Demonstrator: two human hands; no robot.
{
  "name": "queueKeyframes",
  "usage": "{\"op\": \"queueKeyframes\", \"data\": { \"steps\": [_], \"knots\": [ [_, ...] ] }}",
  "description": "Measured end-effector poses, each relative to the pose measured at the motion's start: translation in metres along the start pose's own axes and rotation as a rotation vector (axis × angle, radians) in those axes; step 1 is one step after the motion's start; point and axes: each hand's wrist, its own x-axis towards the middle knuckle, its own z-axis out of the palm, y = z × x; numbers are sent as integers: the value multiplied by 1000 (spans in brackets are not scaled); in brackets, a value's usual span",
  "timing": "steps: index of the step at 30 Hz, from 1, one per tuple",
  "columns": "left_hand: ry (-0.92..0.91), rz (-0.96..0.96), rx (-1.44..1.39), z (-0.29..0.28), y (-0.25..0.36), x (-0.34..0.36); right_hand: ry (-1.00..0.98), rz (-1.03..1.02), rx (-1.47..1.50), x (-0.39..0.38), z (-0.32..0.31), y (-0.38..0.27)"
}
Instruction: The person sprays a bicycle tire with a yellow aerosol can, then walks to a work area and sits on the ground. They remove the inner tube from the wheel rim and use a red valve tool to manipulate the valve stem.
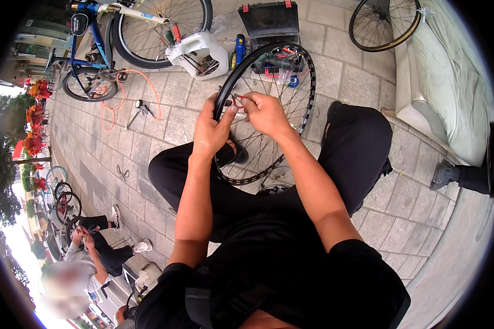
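Note:
A black bicycle wheel (311,90) with thin spokes stands tilted between my bent legs. My left hand (209,127) is wrapped round its left side, fingers behind the black rim and thumb toward the inside. My right hand (266,113) is closed in a pinch on a small red tool (239,101) at the inner edge of the rim, close to my left thumb. The tool's exact kind is too small to make out, and the fingers hide part of it.
Beyond the wheel are an open black toolbox (270,23), a blue bottle (240,48) and a cut white plastic jug (198,55) with tools. A blue bicycle (96,41), an orange hose (124,90) and a gauge (139,103) lie left. A covered sofa (450,82) stands right; a seated person (101,249) is lower left.

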Motion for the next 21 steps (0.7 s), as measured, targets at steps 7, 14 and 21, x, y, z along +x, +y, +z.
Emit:
{"op": "queueKeyframes", "data": {
  "steps": [7, 14, 21],
  "knots": [
    [3, 25, 31, 3, 9, 1, 71, -20, 24, -2, 7, 7],
    [25, 99, 157, 3, 9, -1, 102, 0, 261, -7, 12, -2],
    [-38, 153, 420, -5, 40, 9, 285, -226, 93, -14, 12, 11]
  ]
}}
